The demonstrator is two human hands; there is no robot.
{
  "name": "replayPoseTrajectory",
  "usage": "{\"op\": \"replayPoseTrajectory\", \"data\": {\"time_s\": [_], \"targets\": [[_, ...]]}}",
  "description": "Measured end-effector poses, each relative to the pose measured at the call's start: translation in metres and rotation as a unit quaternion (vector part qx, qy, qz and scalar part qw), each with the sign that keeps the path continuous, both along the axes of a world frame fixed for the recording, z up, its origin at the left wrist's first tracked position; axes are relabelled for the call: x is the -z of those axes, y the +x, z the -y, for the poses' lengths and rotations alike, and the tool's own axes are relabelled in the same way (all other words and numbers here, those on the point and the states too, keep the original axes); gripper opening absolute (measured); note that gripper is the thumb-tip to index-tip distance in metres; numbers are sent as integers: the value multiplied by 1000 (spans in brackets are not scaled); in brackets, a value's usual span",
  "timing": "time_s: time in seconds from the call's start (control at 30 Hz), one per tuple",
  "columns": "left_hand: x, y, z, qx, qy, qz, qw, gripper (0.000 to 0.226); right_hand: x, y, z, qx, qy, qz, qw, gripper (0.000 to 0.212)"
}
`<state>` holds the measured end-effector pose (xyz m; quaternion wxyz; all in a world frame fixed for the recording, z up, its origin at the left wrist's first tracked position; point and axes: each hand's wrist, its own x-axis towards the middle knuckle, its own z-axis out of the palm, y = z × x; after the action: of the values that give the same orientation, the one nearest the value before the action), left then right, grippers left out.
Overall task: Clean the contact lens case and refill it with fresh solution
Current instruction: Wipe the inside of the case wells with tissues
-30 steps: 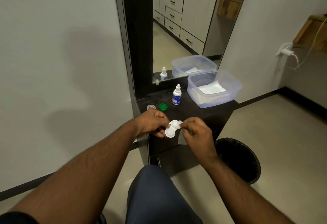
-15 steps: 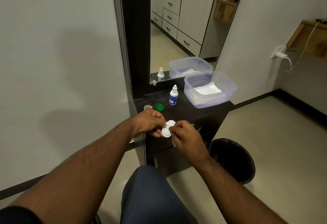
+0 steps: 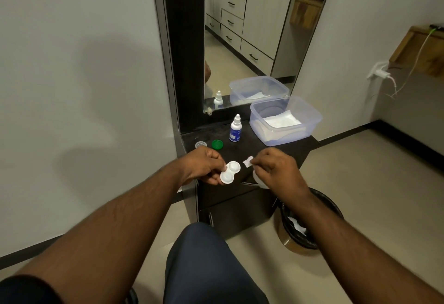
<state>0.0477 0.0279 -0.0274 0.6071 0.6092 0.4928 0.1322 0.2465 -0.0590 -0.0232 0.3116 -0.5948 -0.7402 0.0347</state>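
The white contact lens case (image 3: 230, 172) is pinched at its left edge between the thumb and curled fingers of the left hand (image 3: 204, 164), and is held just above the front edge of the dark cabinet top (image 3: 283, 150) with both round wells facing up and uncapped; whether any liquid lies in the wells cannot be told. A small piece of white tissue (image 3: 248, 161) is gripped by the closed fingertips of the right hand (image 3: 276, 168), a corner sticking out toward the case and more of it hanging below the palm; the tissue is held just beside the case, with a narrow gap between them. Behind the left hand, two loose caps are laid on the cabinet top: a clear cap (image 3: 200, 144) at the left and a green cap (image 3: 217, 144) just beside it. A little further back and to the right, a small white dropper bottle (image 3: 235, 128) with a blue label is stood upright, its cap on. At the right rear of the top, a clear plastic tub (image 3: 310, 121) is placed without a lid, and folded white tissues (image 3: 281, 121) are seen inside it. The bottle and tub are reflected in the mirror (image 3: 252, 39) behind them. On the floor to the right of the cabinet, a black bin (image 3: 334, 210) is set, lined with a dark bag, with crumpled white paper (image 3: 296, 225) lying inside.
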Motion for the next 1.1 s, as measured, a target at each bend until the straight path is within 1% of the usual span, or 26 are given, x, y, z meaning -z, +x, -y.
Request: {"op": "replayPoseTrajectory", "data": {"time_s": [0.1,0.2,0.27,0.37,0.43,0.5,0.73,0.9,0.97,1.1], "targets": [[0,-1,1,0,1,0,1000,7,7,-17,2,-36,-15,-71,997,15],[0,-1,2,3,7,-1,1000,7,18,-30,1,-22,-36,-104,994,15],[-1,-2,2,5,9,-3,1000,7,23,-34,0,-30,-39,-69,996,15],[-2,-1,2,5,7,-4,1000,7,24,-33,-3,-61,-31,40,997,14],[-2,-1,1,6,4,-6,1000,7,23,-30,-6,-58,-24,67,996,13],[-1,-1,0,9,5,-8,1000,7,21,-31,-8,-42,-22,59,997,12],[-1,-3,2,25,13,2,1000,7,19,-45,-16,-42,-45,12,998,17],[-1,-2,-1,35,25,-15,999,10,21,-39,-10,-18,-60,-5,998,18],[-1,-2,0,37,24,-11,999,9,18,-43,-13,-25,-67,-4,997,18],[-1,-3,0,33,14,-2,999,7,12,-50,-23,-30,-79,33,996,20]]}}
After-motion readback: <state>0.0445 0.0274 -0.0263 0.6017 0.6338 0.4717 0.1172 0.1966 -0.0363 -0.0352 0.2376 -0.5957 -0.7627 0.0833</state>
